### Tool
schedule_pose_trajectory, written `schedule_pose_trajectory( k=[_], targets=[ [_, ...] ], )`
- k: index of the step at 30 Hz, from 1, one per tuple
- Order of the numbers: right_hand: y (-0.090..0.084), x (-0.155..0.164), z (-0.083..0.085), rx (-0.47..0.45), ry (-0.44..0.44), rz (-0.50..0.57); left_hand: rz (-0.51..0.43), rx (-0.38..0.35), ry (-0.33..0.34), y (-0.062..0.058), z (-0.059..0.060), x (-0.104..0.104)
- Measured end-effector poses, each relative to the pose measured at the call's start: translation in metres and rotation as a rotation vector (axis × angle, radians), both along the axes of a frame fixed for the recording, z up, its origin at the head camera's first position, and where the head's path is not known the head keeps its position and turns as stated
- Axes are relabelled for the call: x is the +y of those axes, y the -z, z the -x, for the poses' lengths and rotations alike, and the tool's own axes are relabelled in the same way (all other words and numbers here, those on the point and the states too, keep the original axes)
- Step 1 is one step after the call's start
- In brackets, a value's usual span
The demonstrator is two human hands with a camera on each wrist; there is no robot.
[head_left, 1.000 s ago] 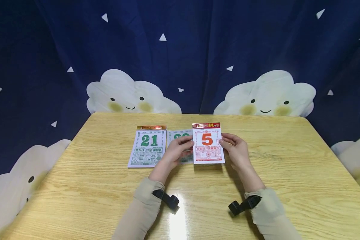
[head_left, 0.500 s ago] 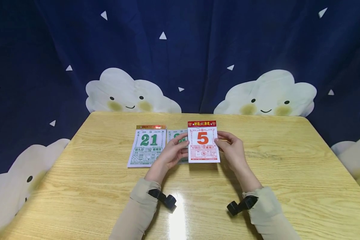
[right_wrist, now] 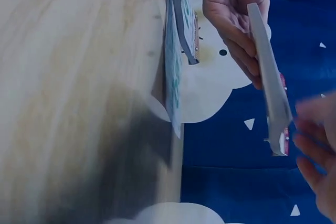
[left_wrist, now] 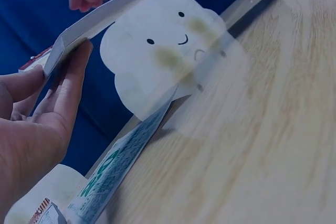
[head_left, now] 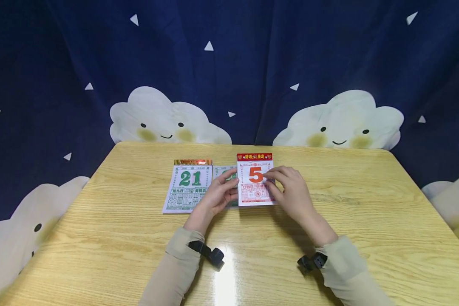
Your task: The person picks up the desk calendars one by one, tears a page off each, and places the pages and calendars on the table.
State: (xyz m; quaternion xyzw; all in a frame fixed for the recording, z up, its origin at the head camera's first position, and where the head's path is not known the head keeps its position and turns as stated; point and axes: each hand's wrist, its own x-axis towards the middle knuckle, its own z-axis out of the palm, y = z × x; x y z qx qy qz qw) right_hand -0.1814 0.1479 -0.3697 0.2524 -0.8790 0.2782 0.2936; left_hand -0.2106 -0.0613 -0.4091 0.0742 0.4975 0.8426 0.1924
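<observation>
A tear-off calendar pad [head_left: 248, 193] with a red top band and a large red 5 is raised off the table. My left hand [head_left: 219, 193] grips its left edge, thumb in front and fingers behind, as the left wrist view also shows. My right hand [head_left: 292, 193] hovers before the pad's front face, thumb and fingertips close together over its right part. In the right wrist view the blurred right hand [right_wrist: 320, 145] appears apart from the pad. Partly hidden behind my left hand lies a loose green-printed calendar sheet [head_left: 222, 171].
Left of the sheet, a second calendar pad [head_left: 190, 178] with a green 21 and a shiny gold-red band lies flat on the wooden table [head_left: 367, 221]. A dark blue curtain [head_left: 245, 63] with cloud prints hangs behind the table's far edge.
The red 5 pad has shifted left and slightly up in my left hand. My right hand has let go of its right edge and come across its front.
</observation>
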Motion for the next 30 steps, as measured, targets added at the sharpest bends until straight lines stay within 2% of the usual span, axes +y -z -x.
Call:
schedule_pose_trajectory(
  k=[4,8,14,22,30],
  targets=[
    [0.0001,0.0019,-0.0001,-0.021,-0.181,-0.112,-0.007,-0.006,-0.012,0.0000,0.0002,-0.0006],
    [0.0014,0.0032,-0.0002,-0.021,-0.273,-0.193,-0.006,-0.005,-0.010,0.0003,-0.0002,-0.0010],
    [0.0018,0.0029,-0.0021,-0.008,-0.289,-0.248,0.011,0.002,-0.014,0.0010,-0.0001,-0.0011],
    [0.0004,0.0004,-0.0024,0.047,-0.339,-0.202,0.009,0.002,-0.017,0.0010,-0.0001,-0.0012],
    [-0.0038,-0.0011,-0.0028,0.097,-0.306,-0.151,0.019,0.004,-0.005,0.0021,-0.0003,-0.0012]
  ],
)
